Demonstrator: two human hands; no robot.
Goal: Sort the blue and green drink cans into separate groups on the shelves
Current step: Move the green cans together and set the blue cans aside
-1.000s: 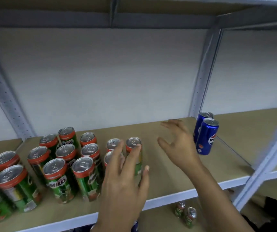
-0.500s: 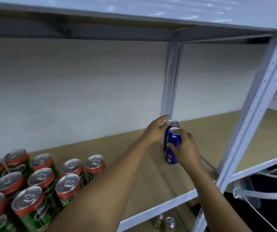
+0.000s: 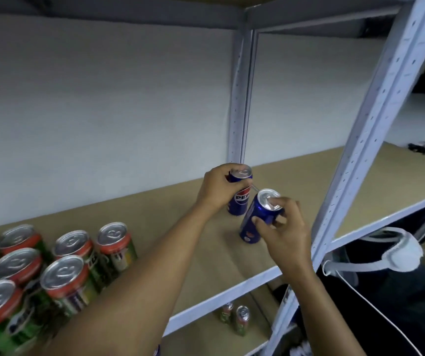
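Two blue Pepsi cans stand near the back right of the brown shelf board (image 3: 155, 217). My left hand (image 3: 219, 186) grips the rear blue can (image 3: 241, 199) around its upper part. My right hand (image 3: 280, 232) holds the front blue can (image 3: 255, 219), which leans to the right with its foot near the board. Several green cans with red rims (image 3: 65, 278) are grouped at the left end of the same shelf.
A grey upright post (image 3: 360, 150) crosses the view right of my right hand; a rear post (image 3: 239, 98) stands behind the blue cans. Two green cans (image 3: 234, 317) sit on the lower shelf. A white headset with a cable (image 3: 399, 253) hangs at the right.
Both hands left the green cans, reached right and took hold of the two blue cans. The front blue can is now tilted and pulled a little away from the rear one.
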